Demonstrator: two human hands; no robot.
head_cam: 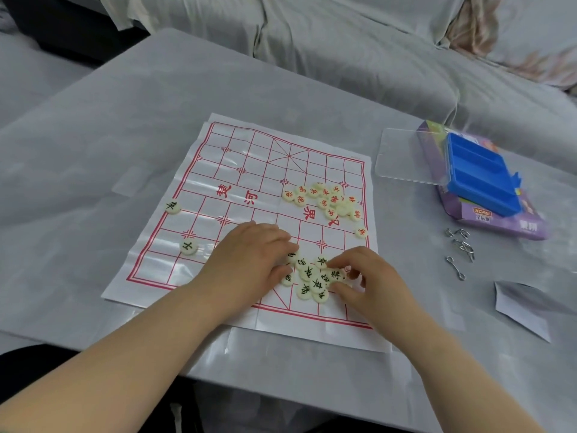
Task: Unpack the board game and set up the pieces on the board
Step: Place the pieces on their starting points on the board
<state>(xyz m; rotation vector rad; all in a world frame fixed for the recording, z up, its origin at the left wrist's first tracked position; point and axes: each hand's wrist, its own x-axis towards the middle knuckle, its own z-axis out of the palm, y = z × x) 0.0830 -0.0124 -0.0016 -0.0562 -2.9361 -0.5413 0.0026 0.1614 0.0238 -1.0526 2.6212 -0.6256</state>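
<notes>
A white paper board (249, 182) with a red grid lies flat on the grey table. Several cream discs with black characters (307, 278) are heaped near its front edge. My left hand (249, 260) lies on the heap's left side, fingers flat across some discs. My right hand (365, 279) pinches one black-marked disc (335, 275) at the heap's right side. A heap of red-marked discs (324, 200) sits on the board's right half. Single black-marked discs lie at the left edge (172, 207) and lower left (189, 246); one red-marked disc (361, 232) lies at the right edge.
An empty blue tray (480, 175) rests on a purple box (527, 232) at the right, with a clear lid (402, 157) beside it. Metal wire puzzles (460, 248) and a folded paper (521, 304) lie near the right front. A draped sofa stands behind the table.
</notes>
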